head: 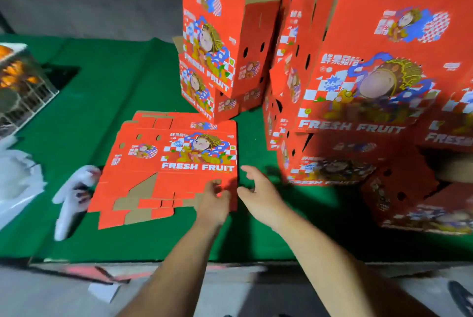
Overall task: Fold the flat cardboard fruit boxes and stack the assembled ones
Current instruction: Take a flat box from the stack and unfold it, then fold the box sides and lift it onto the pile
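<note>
Flat boxes (169,163) lie piled on the green worktop (102,86); my left hand (213,204) pinches the top sheet's near corner, right hand (258,193) spread loose just beside. Pickup step, I reckon: lift next, then pop it square.

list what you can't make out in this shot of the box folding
Head view only:
- How many flat boxes lie in the pile: only edges show under the top sheet.
- Left hand fingers: their tips blur into the cardboard, so the grip is unclear.
- Stacked boxes on the right: blurred and cut off by the frame edge.
- Wire basket contents: blurred, cropped at left.
</note>
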Action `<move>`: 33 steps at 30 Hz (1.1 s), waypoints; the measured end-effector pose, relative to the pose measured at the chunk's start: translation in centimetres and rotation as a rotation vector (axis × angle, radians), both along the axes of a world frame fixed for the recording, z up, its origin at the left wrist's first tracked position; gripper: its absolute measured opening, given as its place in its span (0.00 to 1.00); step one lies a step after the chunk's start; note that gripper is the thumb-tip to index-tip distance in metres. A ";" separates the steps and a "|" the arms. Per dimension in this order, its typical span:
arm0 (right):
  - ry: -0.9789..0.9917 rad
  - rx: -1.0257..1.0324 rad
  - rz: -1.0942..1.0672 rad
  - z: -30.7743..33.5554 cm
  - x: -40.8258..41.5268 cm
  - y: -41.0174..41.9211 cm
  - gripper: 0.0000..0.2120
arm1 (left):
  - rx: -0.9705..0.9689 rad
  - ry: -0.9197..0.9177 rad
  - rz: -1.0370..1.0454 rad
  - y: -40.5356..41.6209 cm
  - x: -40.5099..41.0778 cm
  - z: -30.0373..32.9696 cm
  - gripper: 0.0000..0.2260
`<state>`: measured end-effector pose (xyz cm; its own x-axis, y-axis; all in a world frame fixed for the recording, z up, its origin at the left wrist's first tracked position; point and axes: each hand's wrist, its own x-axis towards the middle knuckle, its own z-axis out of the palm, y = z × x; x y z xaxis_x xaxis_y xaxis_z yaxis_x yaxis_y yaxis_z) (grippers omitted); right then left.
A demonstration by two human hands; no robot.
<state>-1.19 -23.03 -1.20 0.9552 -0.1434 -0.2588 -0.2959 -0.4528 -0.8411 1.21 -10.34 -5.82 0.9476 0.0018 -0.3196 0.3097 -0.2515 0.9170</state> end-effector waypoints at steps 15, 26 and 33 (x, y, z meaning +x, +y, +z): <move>0.558 0.261 -0.478 -13.5 7.7 4.6 0.39 | 0.155 0.293 0.109 10.6 -1.3 -7.6 0.36; 0.543 0.513 -0.545 -13.2 6.6 6.1 0.06 | -0.278 0.342 0.333 10.2 -0.1 -6.8 0.24; 0.313 0.807 -0.715 -10.0 1.0 2.3 0.14 | 0.240 0.198 0.473 11.1 -2.3 -7.1 0.38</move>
